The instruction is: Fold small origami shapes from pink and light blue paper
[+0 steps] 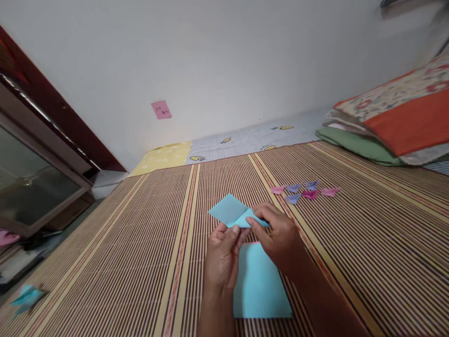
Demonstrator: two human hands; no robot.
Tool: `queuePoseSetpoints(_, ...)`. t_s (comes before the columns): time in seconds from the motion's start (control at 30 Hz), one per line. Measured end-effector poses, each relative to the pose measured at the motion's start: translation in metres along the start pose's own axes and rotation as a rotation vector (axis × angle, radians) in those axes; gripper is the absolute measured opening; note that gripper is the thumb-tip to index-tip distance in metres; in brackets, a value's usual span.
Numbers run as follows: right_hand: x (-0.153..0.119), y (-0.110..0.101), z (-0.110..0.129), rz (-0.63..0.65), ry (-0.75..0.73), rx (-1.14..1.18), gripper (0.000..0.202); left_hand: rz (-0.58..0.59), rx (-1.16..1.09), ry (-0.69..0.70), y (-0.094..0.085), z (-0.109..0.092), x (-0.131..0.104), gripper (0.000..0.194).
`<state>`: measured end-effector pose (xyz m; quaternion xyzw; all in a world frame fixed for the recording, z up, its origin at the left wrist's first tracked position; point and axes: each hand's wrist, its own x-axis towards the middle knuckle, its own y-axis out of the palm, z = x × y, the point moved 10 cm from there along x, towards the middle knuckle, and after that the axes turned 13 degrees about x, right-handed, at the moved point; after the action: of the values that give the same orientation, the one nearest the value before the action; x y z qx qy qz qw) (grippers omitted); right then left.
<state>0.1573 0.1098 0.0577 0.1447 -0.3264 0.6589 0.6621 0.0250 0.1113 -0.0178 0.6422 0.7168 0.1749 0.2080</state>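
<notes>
A partly folded light blue paper (pixel 229 209) is held up between both hands, a square part showing on its left and a narrower folded part on its right. My left hand (pixel 223 252) pinches its lower edge, thumb in front. With thumb and fingers, my right hand (pixel 278 231) grips the folded right part. Below the hands a stack of light blue paper (pixel 261 285) lies on the striped mat (pixel 140 262), its upper edge partly hidden by my hands.
Several small folded pink and purple papers (pixel 309 194) lie beyond my right hand. A blue folded paper (pixel 28 297) is at the lower left. Folded bedding (pixel 410 126) is piled at the right, and a pink note (pixel 161 109) is on the wall.
</notes>
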Motion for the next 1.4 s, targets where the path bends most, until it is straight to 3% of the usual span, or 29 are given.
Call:
queuePoseSetpoints(0.83, -0.001, -0.008, -0.015, -0.085, 0.090, 0.143, 0.019, -0.033, -0.035, -0.043, -0.001, 0.004, 0.000, 0.018)
queuePoseSetpoints(1.4, 0.000, -0.011, -0.013, -0.115, 0.068, 0.088, 0.022, -0.078, -0.092, -0.008, -0.002, 0.004, 0.000, 0.014)
